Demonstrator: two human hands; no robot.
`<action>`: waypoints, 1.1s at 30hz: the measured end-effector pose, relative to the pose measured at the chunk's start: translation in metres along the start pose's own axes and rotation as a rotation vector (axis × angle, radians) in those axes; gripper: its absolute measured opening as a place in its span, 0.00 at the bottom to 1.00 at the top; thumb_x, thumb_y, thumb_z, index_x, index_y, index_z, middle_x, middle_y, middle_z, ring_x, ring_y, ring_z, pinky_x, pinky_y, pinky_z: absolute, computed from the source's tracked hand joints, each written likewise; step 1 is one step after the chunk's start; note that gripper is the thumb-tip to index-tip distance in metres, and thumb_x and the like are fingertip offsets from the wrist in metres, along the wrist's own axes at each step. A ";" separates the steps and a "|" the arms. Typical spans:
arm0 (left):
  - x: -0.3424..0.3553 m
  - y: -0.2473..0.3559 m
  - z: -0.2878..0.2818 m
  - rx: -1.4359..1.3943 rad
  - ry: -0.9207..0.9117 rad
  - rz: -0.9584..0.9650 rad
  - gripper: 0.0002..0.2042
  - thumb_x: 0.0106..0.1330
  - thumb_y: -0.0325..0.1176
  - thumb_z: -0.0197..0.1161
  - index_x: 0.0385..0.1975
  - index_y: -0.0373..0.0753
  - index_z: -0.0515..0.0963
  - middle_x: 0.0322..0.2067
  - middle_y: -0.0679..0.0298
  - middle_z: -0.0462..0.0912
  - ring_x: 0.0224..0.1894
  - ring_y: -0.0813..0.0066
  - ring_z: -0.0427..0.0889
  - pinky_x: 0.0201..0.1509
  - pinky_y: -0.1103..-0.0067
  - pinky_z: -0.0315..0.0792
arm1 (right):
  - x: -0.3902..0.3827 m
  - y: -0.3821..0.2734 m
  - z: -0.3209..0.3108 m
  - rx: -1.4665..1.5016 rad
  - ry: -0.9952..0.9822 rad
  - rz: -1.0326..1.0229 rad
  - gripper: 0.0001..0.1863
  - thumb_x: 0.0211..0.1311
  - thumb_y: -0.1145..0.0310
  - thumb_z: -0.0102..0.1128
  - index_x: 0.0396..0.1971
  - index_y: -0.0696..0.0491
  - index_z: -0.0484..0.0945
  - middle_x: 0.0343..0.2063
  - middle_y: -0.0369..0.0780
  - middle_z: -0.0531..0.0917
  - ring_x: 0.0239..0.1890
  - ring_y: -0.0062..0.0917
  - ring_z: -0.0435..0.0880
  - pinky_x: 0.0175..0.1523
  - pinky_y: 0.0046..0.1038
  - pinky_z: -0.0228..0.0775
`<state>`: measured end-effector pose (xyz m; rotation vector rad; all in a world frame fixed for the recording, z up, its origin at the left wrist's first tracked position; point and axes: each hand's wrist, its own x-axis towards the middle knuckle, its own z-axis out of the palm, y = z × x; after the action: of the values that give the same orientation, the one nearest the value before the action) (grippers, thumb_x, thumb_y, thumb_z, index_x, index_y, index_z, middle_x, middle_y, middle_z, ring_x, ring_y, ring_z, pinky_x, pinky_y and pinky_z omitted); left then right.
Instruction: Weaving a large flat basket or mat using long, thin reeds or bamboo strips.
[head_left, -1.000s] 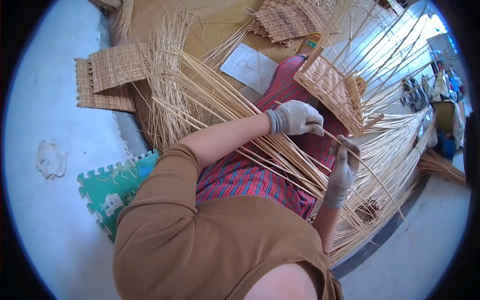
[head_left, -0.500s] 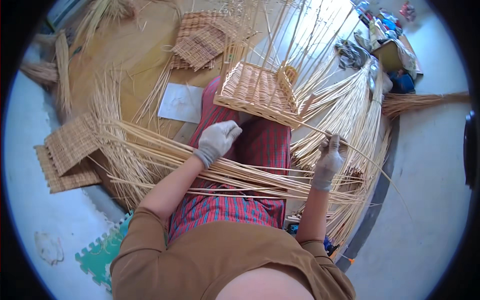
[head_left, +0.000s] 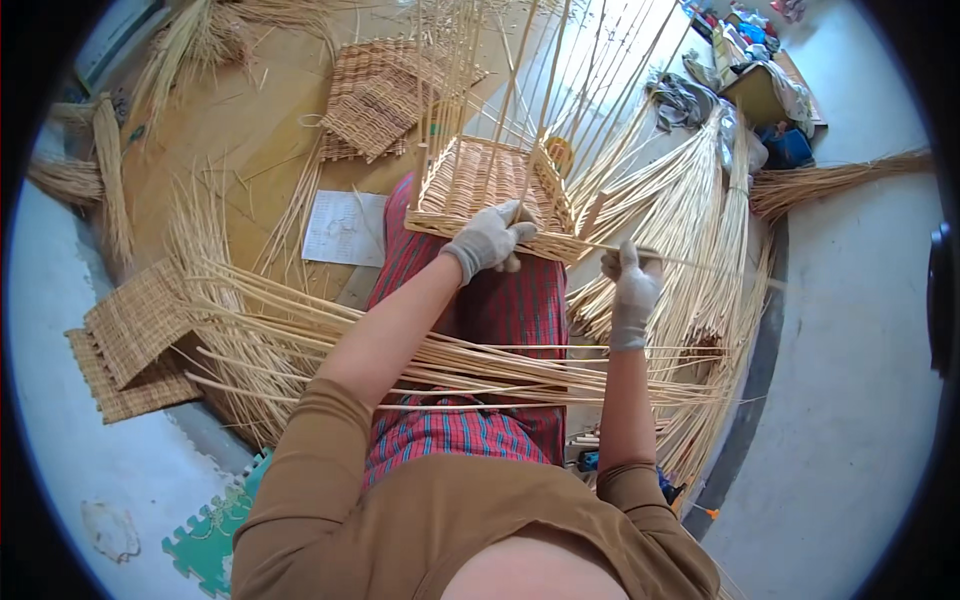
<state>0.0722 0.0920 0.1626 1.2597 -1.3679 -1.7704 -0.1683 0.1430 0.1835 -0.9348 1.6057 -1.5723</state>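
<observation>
A partly woven wicker basket (head_left: 470,180), with tall upright stakes rising from its sides, rests on my knees. My left hand (head_left: 488,238), in a pale work glove, is closed on the basket's near rim, fingers curled round the edge. Just right of the basket's near right corner, my gloved right hand (head_left: 632,278) pinches a long thin cane strand (head_left: 598,245) that runs from that corner; its far end is blurred out to the right. Across my lap, under my left forearm, lies a loose bundle of cane rods (head_left: 480,368).
Bundles of pale cane (head_left: 690,240) spread on the floor at right. Woven panels (head_left: 375,105) lie beyond the basket, others (head_left: 140,325) at left. A white paper sheet (head_left: 343,228) sits beside my knee. Cluttered goods (head_left: 760,80) stand far right.
My left hand has moved up and right from above the cane bundle to the basket's near rim. My right hand has risen toward the basket corner, still on the strand.
</observation>
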 end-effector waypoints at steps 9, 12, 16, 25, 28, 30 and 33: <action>0.046 -0.035 0.028 0.252 0.386 0.078 0.18 0.75 0.46 0.52 0.37 0.37 0.79 0.27 0.55 0.81 0.24 0.60 0.77 0.30 0.68 0.71 | 0.082 -0.042 0.162 -0.395 -0.313 -0.538 0.35 0.64 0.72 0.63 0.71 0.39 0.64 0.74 0.51 0.56 0.74 0.41 0.60 0.71 0.34 0.62; 0.043 -0.030 0.019 0.263 0.384 0.000 0.17 0.73 0.46 0.53 0.37 0.36 0.78 0.27 0.52 0.83 0.28 0.56 0.82 0.36 0.66 0.75 | 0.069 -0.039 0.172 0.089 -0.332 -0.415 0.41 0.65 0.78 0.57 0.75 0.39 0.53 0.65 0.46 0.71 0.61 0.35 0.75 0.60 0.31 0.74; 0.013 -0.007 0.010 0.081 0.395 -0.062 0.12 0.69 0.40 0.63 0.31 0.37 0.79 0.19 0.59 0.79 0.16 0.71 0.77 0.29 0.70 0.73 | 0.020 -0.007 0.066 0.345 -0.003 -0.380 0.10 0.78 0.68 0.42 0.53 0.50 0.69 0.25 0.30 0.67 0.25 0.15 0.68 0.35 0.28 0.78; 0.016 -0.020 0.012 -0.103 0.265 0.001 0.13 0.72 0.30 0.61 0.54 0.40 0.74 0.25 0.65 0.77 0.11 0.79 0.67 0.12 0.77 0.62 | -0.055 0.014 0.011 -0.329 -0.514 0.144 0.08 0.67 0.65 0.61 0.37 0.55 0.81 0.32 0.44 0.85 0.31 0.33 0.85 0.37 0.32 0.78; -0.022 -0.008 0.013 -0.064 0.259 0.228 0.26 0.71 0.30 0.60 0.68 0.43 0.62 0.49 0.59 0.78 0.22 0.81 0.78 0.26 0.82 0.77 | -0.100 0.001 0.031 -0.821 -1.006 -0.463 0.13 0.61 0.57 0.64 0.37 0.51 0.85 0.35 0.43 0.85 0.45 0.39 0.83 0.53 0.38 0.74; -0.060 -0.012 -0.004 0.068 0.230 0.328 0.23 0.70 0.31 0.62 0.64 0.43 0.68 0.49 0.58 0.82 0.34 0.75 0.84 0.38 0.77 0.80 | -0.107 0.009 0.031 -0.976 -1.122 -0.414 0.13 0.59 0.55 0.63 0.31 0.50 0.86 0.35 0.43 0.85 0.44 0.41 0.83 0.51 0.41 0.74; -0.111 -0.032 -0.064 0.657 0.115 0.598 0.15 0.68 0.38 0.64 0.51 0.42 0.80 0.43 0.56 0.86 0.42 0.62 0.85 0.48 0.71 0.78 | -0.087 -0.001 0.023 -1.066 -0.832 -0.315 0.13 0.63 0.56 0.60 0.31 0.51 0.83 0.33 0.46 0.83 0.41 0.42 0.83 0.46 0.42 0.75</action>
<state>0.1782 0.1713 0.1674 1.0562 -2.0740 -0.8535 -0.1052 0.2068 0.1829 -2.1072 1.6105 -0.2019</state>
